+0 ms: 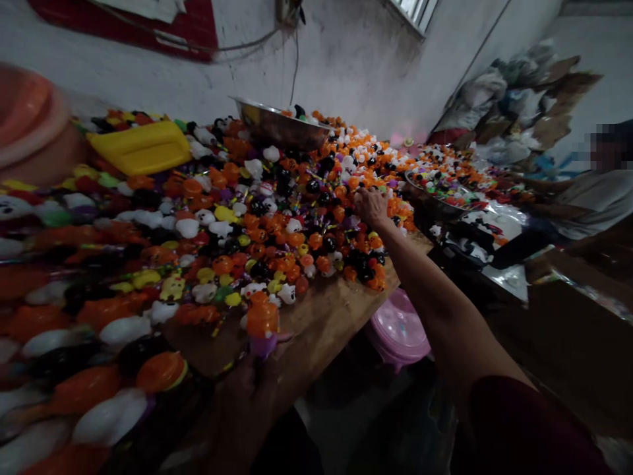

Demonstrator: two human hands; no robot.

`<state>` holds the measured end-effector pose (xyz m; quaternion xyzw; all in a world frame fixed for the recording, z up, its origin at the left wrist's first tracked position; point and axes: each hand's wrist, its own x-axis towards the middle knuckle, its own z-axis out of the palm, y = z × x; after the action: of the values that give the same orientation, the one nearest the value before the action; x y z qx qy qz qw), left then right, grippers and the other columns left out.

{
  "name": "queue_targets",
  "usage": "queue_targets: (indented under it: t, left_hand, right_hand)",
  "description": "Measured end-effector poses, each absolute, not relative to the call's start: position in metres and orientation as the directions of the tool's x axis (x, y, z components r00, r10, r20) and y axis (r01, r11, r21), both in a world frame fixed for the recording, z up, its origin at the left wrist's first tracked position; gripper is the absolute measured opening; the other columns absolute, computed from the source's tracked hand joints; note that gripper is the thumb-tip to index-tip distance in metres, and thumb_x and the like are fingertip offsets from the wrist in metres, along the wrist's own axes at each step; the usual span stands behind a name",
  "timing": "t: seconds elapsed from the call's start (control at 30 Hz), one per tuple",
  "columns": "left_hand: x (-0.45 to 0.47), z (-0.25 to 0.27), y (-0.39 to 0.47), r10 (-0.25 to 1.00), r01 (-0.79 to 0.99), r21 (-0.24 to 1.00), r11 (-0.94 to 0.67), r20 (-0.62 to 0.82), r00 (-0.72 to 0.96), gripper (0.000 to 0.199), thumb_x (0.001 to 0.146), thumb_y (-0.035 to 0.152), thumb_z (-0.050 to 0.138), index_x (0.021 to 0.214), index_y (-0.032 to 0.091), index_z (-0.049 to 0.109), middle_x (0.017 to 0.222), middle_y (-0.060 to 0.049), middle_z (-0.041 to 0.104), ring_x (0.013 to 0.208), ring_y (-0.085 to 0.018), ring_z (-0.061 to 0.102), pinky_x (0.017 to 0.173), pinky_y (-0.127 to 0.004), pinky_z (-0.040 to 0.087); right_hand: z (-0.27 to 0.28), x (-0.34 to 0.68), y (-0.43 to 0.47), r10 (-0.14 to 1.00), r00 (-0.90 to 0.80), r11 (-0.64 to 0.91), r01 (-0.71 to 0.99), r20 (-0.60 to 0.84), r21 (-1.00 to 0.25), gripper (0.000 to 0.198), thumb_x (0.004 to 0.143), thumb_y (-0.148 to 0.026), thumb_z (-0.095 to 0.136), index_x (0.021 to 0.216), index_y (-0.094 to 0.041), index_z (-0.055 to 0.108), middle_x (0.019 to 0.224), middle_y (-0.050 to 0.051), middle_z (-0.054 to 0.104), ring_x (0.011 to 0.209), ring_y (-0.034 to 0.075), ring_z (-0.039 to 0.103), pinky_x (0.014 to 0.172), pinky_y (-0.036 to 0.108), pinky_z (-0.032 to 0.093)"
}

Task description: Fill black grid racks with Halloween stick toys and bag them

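Observation:
In the near middle, my left hand point(250, 389) is closed around the purple lower part of a small orange plastic toy figure point(262, 313). That toy stands upright above the fingers, near the table's front edge; the hand itself is dark and blurred. My right arm stretches forward over the heap, and my right hand point(374, 206) reaches into the toys there with its fingers curled down. Whatever lies under those fingertips is too small and hidden to name. All around spreads a deep pile of little plastic toys point(257, 234) in orange, white, black, yellow and green.
A metal bowl point(281, 128) sits on the pile by the wall, left of it a yellow scoop-like container point(141, 148). Under the wooden table edge point(341, 310) is a pink plastic stool point(401, 326). Another person point(578, 198) works at the right near a second bowl point(440, 201).

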<state>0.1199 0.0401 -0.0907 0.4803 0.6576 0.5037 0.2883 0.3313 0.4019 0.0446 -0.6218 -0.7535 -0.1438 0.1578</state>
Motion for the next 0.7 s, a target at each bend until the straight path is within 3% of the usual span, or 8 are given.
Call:
queue_targets:
  t: [0.07,0.13,0.2,0.27,0.33,0.4,0.53,0.7]
  left_hand:
    - [0.119,-0.081,0.039,0.933,0.299,0.954,0.025,0.085,-0.349,0.052,0.094,0.064,0.054,0.110,0.020,0.076,0.071,-0.004,0.071,0.069,-0.021,0.069,0.066,-0.029,0.058]
    - [0.121,-0.074,0.038,0.938,0.237,0.972,-0.001,0.083,-0.336,0.055,0.092,0.067,0.056,0.107,0.019,0.077,0.076,-0.005,0.073,0.070,-0.020,0.070,0.068,-0.029,0.060]
    - [0.125,-0.066,0.036,0.938,0.149,0.989,-0.026,0.076,-0.337,0.056,0.091,0.068,0.058,0.110,0.018,0.076,0.089,-0.008,0.077,0.073,-0.019,0.071,0.071,-0.029,0.061]
    - [0.130,-0.060,0.033,0.938,0.014,0.998,-0.058,0.060,-0.341,0.058,0.093,0.067,0.057,0.120,0.017,0.072,0.113,-0.013,0.076,0.080,-0.020,0.073,0.071,-0.029,0.063]
    - [0.133,-0.054,0.028,0.953,-0.131,0.988,-0.084,0.041,-0.300,0.059,0.095,0.065,0.055,0.131,0.019,0.067,0.139,-0.017,0.065,0.092,-0.022,0.075,0.070,-0.029,0.064]
    - [0.134,-0.050,0.019,0.978,-0.241,0.969,-0.059,0.007,-0.210,0.061,0.096,0.065,0.055,0.137,0.021,0.062,0.150,-0.018,0.056,0.101,-0.025,0.075,0.069,-0.029,0.064]
    - [0.129,-0.048,-0.006,0.990,-0.376,0.926,0.041,-0.089,-0.111,0.071,0.088,0.069,0.066,0.134,0.014,0.060,0.129,-0.021,0.069,0.086,-0.025,0.077,0.061,-0.028,0.063]
    - [0.116,-0.052,-0.047,0.973,-0.500,0.850,0.165,-0.224,-0.060,0.066,0.084,0.067,0.072,0.120,0.013,0.062,0.116,-0.014,0.071,0.071,-0.021,0.076,0.054,-0.027,0.060]
  right_hand:
    - [0.053,0.336,0.387,0.835,-0.197,0.256,0.966,0.514,-0.046,0.042,0.096,-0.023,0.041,0.127,-0.011,0.067,0.125,0.021,0.065,0.115,0.033,0.057,0.105,0.050,0.038]
    - [0.065,0.342,0.360,0.796,-0.259,0.422,0.885,0.547,-0.195,0.039,0.095,-0.024,0.045,0.124,-0.011,0.068,0.123,0.018,0.067,0.110,0.029,0.061,0.099,0.043,0.046]
    - [0.077,0.347,0.323,0.792,-0.380,0.585,0.696,0.478,-0.416,0.036,0.097,-0.032,0.051,0.122,-0.014,0.069,0.115,0.012,0.071,0.098,0.023,0.065,0.088,0.037,0.052]
    - [0.083,0.346,0.281,0.777,-0.515,0.611,0.477,0.362,-0.631,0.039,0.095,-0.045,0.061,0.121,-0.018,0.070,0.106,0.006,0.073,0.088,0.019,0.066,0.077,0.031,0.055]
    - [0.084,0.338,0.241,0.741,-0.613,0.552,0.323,0.275,-0.768,0.043,0.087,-0.053,0.073,0.116,-0.020,0.072,0.103,0.003,0.074,0.086,0.017,0.068,0.074,0.028,0.056]
    - [0.079,0.324,0.207,0.701,-0.682,0.477,0.231,0.209,-0.848,0.042,0.081,-0.052,0.080,0.108,-0.020,0.075,0.101,0.002,0.074,0.090,0.016,0.069,0.076,0.026,0.056]
    - [0.061,0.288,0.160,0.600,-0.797,0.271,0.116,0.074,-0.955,0.039,0.074,-0.044,0.087,0.103,-0.018,0.076,0.098,0.001,0.076,0.093,0.016,0.072,0.078,0.028,0.059]
    - [0.051,0.249,0.124,0.520,-0.854,0.081,0.024,0.022,-0.996,0.040,0.067,-0.034,0.091,0.102,-0.019,0.078,0.097,0.001,0.078,0.096,0.018,0.075,0.081,0.032,0.061]
